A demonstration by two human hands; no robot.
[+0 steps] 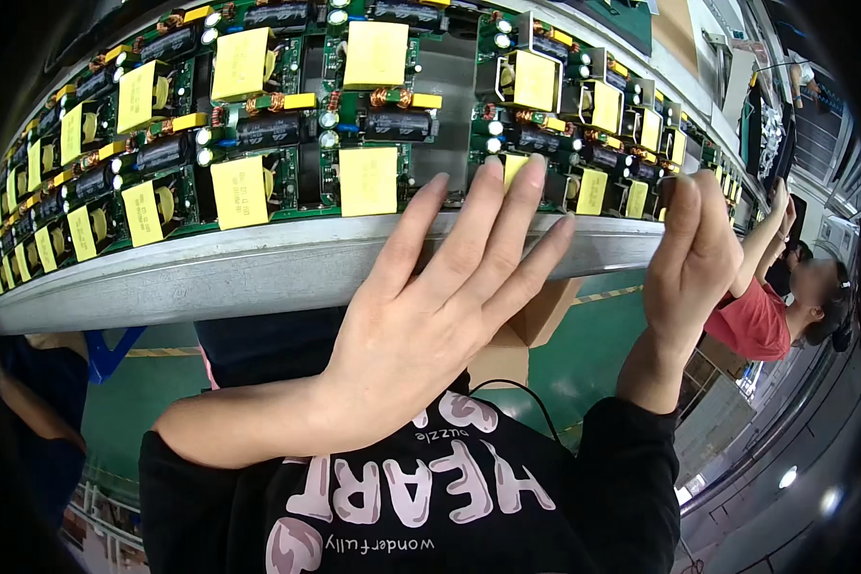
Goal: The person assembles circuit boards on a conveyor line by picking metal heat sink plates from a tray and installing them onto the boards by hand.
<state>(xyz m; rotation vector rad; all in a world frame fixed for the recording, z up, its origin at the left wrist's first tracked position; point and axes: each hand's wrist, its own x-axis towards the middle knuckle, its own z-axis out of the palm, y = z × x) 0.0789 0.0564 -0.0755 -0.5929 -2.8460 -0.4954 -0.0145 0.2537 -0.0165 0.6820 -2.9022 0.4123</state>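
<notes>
Rows of green circuit boards with yellow-wrapped transformers, black capacitors and copper coils stand along a metal-edged line. My left hand (450, 273) is spread, palm down, over the line's front edge. Its fingertips reach a board in the near row and partly cover that board's yellow transformer (515, 170); whether they press on it I cannot tell. To its left is another near-row transformer (369, 180). My right hand (691, 258) is raised beside the edge farther right, its fingers bent and drawn together near the small boards there. Anything in its fingertips is hidden.
The grey metal rail (210, 277) runs along the front of the boards. Below it, a cardboard box (531, 330) sits over a green floor. At the right a person in a red shirt (756, 320) works at the same line; a dark-clothed person (43, 402) is at the left.
</notes>
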